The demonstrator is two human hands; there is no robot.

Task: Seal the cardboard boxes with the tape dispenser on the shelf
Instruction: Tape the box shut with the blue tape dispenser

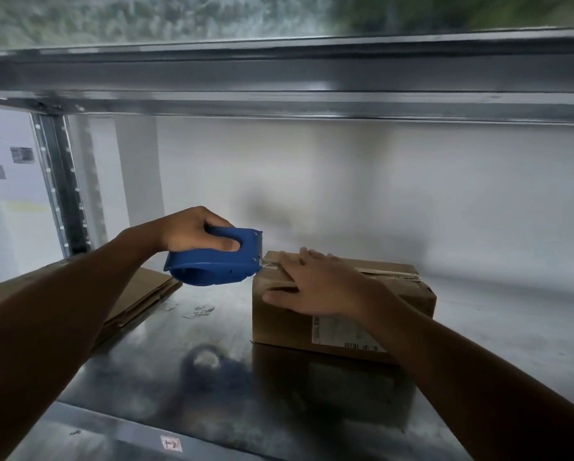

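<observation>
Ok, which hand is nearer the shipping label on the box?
Right. The right hand rests flat on top of the box, just above the label; the left hand grips the tape dispenser off the box's left end.

Gripped a blue plastic tape dispenser [212, 267] by its handle with the left hand [192, 232], held off the shiny metal shelf [212, 331], toothed end touching the top left edge of a closed brown cardboard box [285, 321]. Pressed the right hand [315, 284] flat on the box top, fingers spread, over a strip of clear tape [390, 273] along the seam. Seen at far left: flattened brown cardboard [146, 291] lying on the shelf.
</observation>
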